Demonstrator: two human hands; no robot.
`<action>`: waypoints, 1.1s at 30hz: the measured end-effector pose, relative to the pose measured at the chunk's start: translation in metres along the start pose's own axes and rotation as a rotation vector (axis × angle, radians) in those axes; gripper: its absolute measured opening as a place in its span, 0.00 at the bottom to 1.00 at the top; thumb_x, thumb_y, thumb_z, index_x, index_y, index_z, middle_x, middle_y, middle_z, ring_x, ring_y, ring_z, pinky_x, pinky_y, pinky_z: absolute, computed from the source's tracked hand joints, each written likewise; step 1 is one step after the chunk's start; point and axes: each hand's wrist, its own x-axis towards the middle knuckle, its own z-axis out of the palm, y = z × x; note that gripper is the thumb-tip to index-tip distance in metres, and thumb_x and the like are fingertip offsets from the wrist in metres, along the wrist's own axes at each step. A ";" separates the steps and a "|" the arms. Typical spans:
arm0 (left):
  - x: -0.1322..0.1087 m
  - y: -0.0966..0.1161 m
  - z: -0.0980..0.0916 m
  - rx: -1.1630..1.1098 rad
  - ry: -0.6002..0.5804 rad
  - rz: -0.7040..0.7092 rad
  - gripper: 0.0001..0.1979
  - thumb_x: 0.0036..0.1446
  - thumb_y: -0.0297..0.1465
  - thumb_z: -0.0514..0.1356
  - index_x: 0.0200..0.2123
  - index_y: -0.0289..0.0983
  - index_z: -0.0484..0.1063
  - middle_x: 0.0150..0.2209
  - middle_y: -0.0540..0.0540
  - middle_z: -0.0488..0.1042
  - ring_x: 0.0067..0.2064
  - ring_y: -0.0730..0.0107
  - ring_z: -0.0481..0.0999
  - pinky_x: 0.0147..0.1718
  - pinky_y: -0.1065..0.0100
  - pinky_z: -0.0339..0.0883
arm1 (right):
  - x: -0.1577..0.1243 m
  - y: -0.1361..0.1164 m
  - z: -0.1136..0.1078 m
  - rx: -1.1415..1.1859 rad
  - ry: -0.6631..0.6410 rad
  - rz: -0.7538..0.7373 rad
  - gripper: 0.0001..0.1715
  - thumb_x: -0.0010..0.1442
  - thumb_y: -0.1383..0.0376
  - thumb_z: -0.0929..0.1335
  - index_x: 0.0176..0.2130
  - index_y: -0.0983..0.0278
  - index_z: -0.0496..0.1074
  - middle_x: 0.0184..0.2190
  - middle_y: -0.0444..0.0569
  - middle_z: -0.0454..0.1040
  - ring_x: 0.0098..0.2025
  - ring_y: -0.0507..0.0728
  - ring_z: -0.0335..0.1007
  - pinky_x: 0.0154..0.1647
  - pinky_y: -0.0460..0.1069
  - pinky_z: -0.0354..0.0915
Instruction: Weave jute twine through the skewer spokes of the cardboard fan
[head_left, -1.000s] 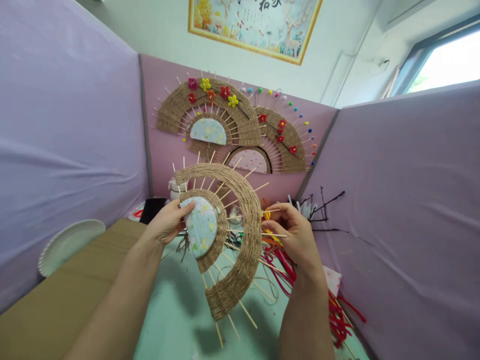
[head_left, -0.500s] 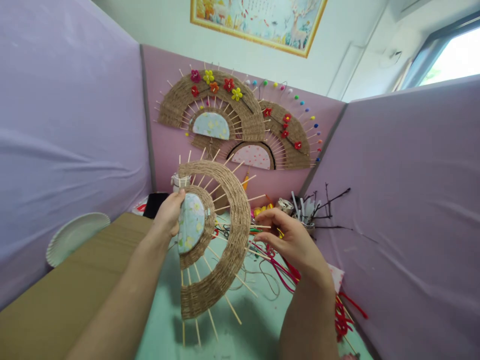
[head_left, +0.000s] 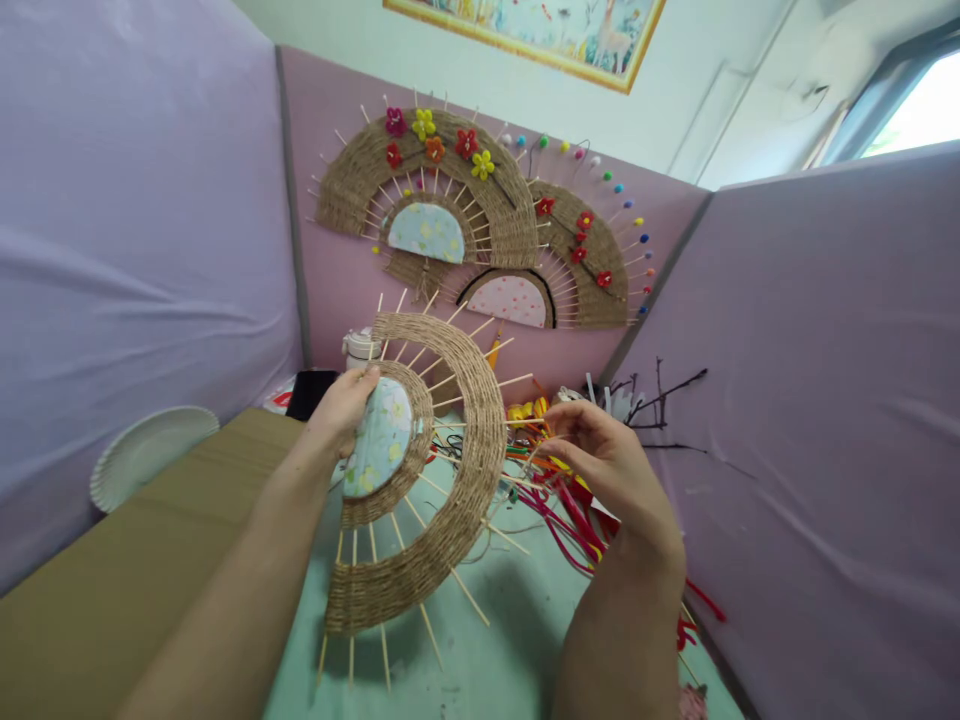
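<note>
Woven fan [head_left: 480, 440] is hanging in mid-air above the mint-green counter [head_left: 487, 650], over its middle stretch, tilted so its flat edge is facing the left side. It is a half-ring of twine wrapped over wooden skewers [head_left: 469, 598], and their bare tips are poking out past the outer band all round. The left hand [head_left: 349, 405] is gripping it at the hub, fingers closed around the top of the floral fabric half-disc [head_left: 379, 445] that is sitting inside the inner woven band.

The right hand [head_left: 611, 465] is coming in from the right, fingers half-curled, thumb and fingertips [head_left: 559, 420] meeting the skewer tips at the fan's right rim. I cannot tell whether they are actually pinching one.

Below and behind that hand, red pipe cleaners [head_left: 570, 520] are sprawling in a tangle across the counter's right side, with dark twigs [head_left: 660, 400] sticking up near the far right corner. A white paper plate [head_left: 150, 455] is leaning against the left partition, on a brown cardboard sheet [head_left: 112, 570] that is covering the counter's left edge. A white jar [head_left: 360, 345] is peeking out just behind the fan's top.

On the back partition, two finished fans are hanging: one with flowers [head_left: 427, 190], one with coloured beads on its tips [head_left: 585, 275].
</note>
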 end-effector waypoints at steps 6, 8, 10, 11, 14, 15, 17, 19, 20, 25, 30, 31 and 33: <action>-0.001 0.004 -0.002 0.116 0.080 0.084 0.06 0.55 0.32 0.64 0.29 0.36 0.74 0.24 0.51 0.70 0.25 0.71 0.67 0.23 0.73 0.59 | -0.004 -0.009 0.002 0.016 0.126 -0.077 0.09 0.52 0.64 0.73 0.35 0.60 0.72 0.29 0.44 0.70 0.30 0.53 0.65 0.31 0.48 0.64; -0.003 0.004 -0.001 0.141 0.094 0.105 0.06 0.53 0.33 0.65 0.28 0.36 0.74 0.24 0.51 0.71 0.26 0.70 0.67 0.23 0.73 0.59 | -0.003 -0.010 0.002 0.025 0.138 -0.085 0.09 0.52 0.64 0.73 0.34 0.60 0.72 0.28 0.44 0.70 0.30 0.53 0.65 0.30 0.48 0.63; -0.005 0.004 0.001 0.152 0.076 0.103 0.06 0.53 0.33 0.65 0.29 0.36 0.74 0.25 0.51 0.72 0.26 0.69 0.68 0.24 0.72 0.60 | -0.003 -0.010 0.003 0.029 0.128 -0.085 0.09 0.51 0.64 0.73 0.34 0.60 0.72 0.28 0.44 0.70 0.30 0.53 0.65 0.30 0.48 0.63; -0.006 0.004 0.002 0.149 0.054 0.097 0.05 0.53 0.33 0.65 0.30 0.36 0.75 0.25 0.50 0.72 0.27 0.68 0.69 0.25 0.72 0.61 | -0.002 -0.010 0.003 0.026 0.121 -0.085 0.09 0.51 0.65 0.73 0.34 0.60 0.72 0.29 0.44 0.71 0.30 0.53 0.65 0.30 0.48 0.63; -0.009 0.004 0.005 0.126 -0.008 0.086 0.06 0.54 0.32 0.63 0.33 0.36 0.75 0.26 0.50 0.74 0.27 0.68 0.70 0.27 0.72 0.63 | 0.000 -0.007 0.002 0.013 0.111 -0.090 0.08 0.51 0.65 0.73 0.33 0.61 0.72 0.28 0.44 0.70 0.30 0.53 0.63 0.30 0.48 0.62; -0.010 0.004 0.006 0.119 -0.020 0.080 0.06 0.54 0.32 0.62 0.33 0.35 0.75 0.26 0.50 0.74 0.27 0.69 0.70 0.27 0.71 0.63 | 0.000 -0.006 0.002 0.017 0.111 -0.096 0.08 0.51 0.65 0.74 0.33 0.61 0.72 0.28 0.43 0.70 0.29 0.52 0.63 0.30 0.48 0.62; -0.012 0.006 0.007 0.114 -0.032 0.065 0.06 0.54 0.32 0.62 0.33 0.35 0.75 0.26 0.50 0.74 0.27 0.69 0.70 0.27 0.71 0.63 | 0.000 -0.005 0.002 0.036 0.107 -0.105 0.08 0.51 0.64 0.74 0.32 0.61 0.71 0.27 0.43 0.69 0.28 0.52 0.62 0.29 0.47 0.61; -0.013 0.007 0.008 0.111 -0.042 0.048 0.06 0.53 0.32 0.63 0.32 0.35 0.75 0.26 0.50 0.73 0.26 0.70 0.69 0.26 0.71 0.63 | 0.001 -0.005 0.002 0.051 0.098 -0.116 0.08 0.51 0.64 0.73 0.31 0.61 0.71 0.27 0.43 0.69 0.28 0.52 0.62 0.29 0.47 0.61; -0.014 0.008 0.008 0.108 -0.048 0.041 0.06 0.53 0.32 0.63 0.32 0.35 0.75 0.25 0.50 0.73 0.26 0.70 0.69 0.26 0.71 0.63 | 0.001 -0.006 0.002 0.054 0.096 -0.123 0.07 0.51 0.64 0.73 0.31 0.61 0.71 0.27 0.43 0.69 0.28 0.52 0.62 0.29 0.47 0.61; -0.017 0.012 0.010 0.074 -0.082 -0.008 0.04 0.54 0.31 0.62 0.32 0.35 0.74 0.25 0.51 0.73 0.24 0.71 0.69 0.25 0.71 0.63 | 0.006 -0.004 0.005 0.099 0.075 -0.119 0.08 0.49 0.64 0.74 0.28 0.61 0.71 0.26 0.43 0.70 0.28 0.52 0.64 0.29 0.47 0.63; -0.017 0.013 0.009 0.014 -0.090 -0.009 0.04 0.52 0.30 0.63 0.31 0.35 0.73 0.24 0.52 0.73 0.25 0.72 0.70 0.25 0.72 0.64 | 0.014 0.003 0.006 0.149 0.020 -0.056 0.05 0.49 0.63 0.73 0.27 0.61 0.73 0.25 0.43 0.71 0.27 0.52 0.65 0.30 0.48 0.64; -0.016 0.012 0.008 0.001 -0.096 -0.005 0.05 0.52 0.31 0.63 0.32 0.35 0.73 0.25 0.52 0.74 0.25 0.72 0.70 0.25 0.73 0.65 | 0.014 0.004 0.006 0.149 0.013 -0.051 0.05 0.50 0.63 0.73 0.27 0.61 0.74 0.25 0.43 0.71 0.27 0.52 0.65 0.30 0.48 0.63; -0.015 0.010 0.006 -0.019 -0.108 0.001 0.05 0.52 0.31 0.63 0.32 0.35 0.73 0.25 0.52 0.74 0.25 0.72 0.70 0.25 0.73 0.65 | 0.015 0.006 0.005 0.136 -0.002 -0.046 0.04 0.51 0.64 0.72 0.27 0.62 0.74 0.24 0.44 0.72 0.28 0.52 0.65 0.31 0.48 0.63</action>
